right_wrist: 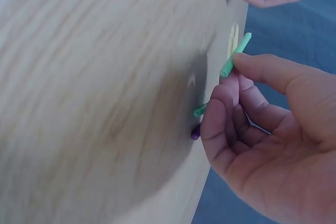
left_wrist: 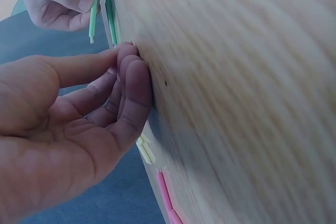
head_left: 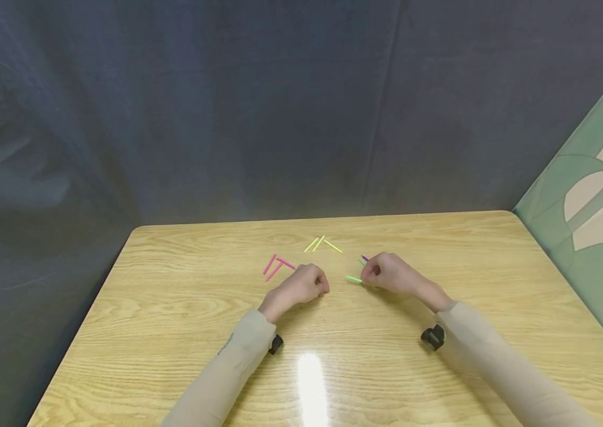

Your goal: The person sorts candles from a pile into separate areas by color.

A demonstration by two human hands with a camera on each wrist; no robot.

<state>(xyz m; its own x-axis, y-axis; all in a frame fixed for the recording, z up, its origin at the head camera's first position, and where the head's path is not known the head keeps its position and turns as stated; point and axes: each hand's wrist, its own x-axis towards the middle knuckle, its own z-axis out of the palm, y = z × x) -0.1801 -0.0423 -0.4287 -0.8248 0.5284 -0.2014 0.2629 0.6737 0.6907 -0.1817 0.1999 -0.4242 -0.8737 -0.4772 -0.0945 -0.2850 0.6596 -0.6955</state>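
Observation:
My right hand (head_left: pixel 392 274) pinches a light green candle-like stick (right_wrist: pixel 236 56) between thumb and fingers, just above the table. In the left wrist view this stick tapers to a narrow tip. Past that hand lie a purple stick (head_left: pixel 364 258) and another green stick (head_left: pixel 361 262), both partly hidden. My left hand (head_left: pixel 303 283) has its fingers curled and the thumb against the fingertips close to the tabletop. I see nothing between them. Beside it are three pink sticks (head_left: pixel 270 264), two of them meeting at an angle.
Three yellow sticks (head_left: pixel 318 244) lie farther back on the wooden table (head_left: pixel 200 332), between and beyond the hands. A dark cloth (head_left: pixel 301 118) hangs behind the table's back edge. Along the right side runs a patterned panel (head_left: pixel 594 237).

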